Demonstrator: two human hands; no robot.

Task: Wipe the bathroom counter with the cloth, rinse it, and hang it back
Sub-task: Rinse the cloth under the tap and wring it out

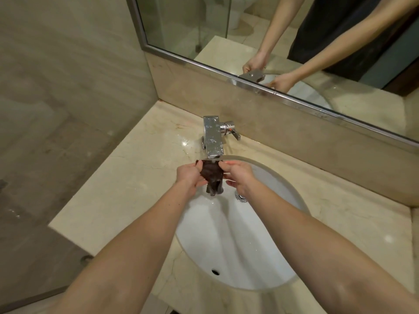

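A dark brown cloth (213,176) hangs bunched and wet just under the spout of the chrome faucet (212,138), over the white oval sink (249,245). My left hand (190,177) grips the cloth's left side and my right hand (239,176) grips its right side, fingers pinched at its top edge. The cloth's lower end droops between my hands toward the basin. Around the sink lies the beige marble counter (136,184), with wet spots near the faucet.
The faucet's lever handle (233,131) sticks out to the right. The chrome drain (241,197) shows beside my right wrist. A framed mirror (272,41) runs along the back wall. A glass panel (56,132) stands at the counter's left edge.
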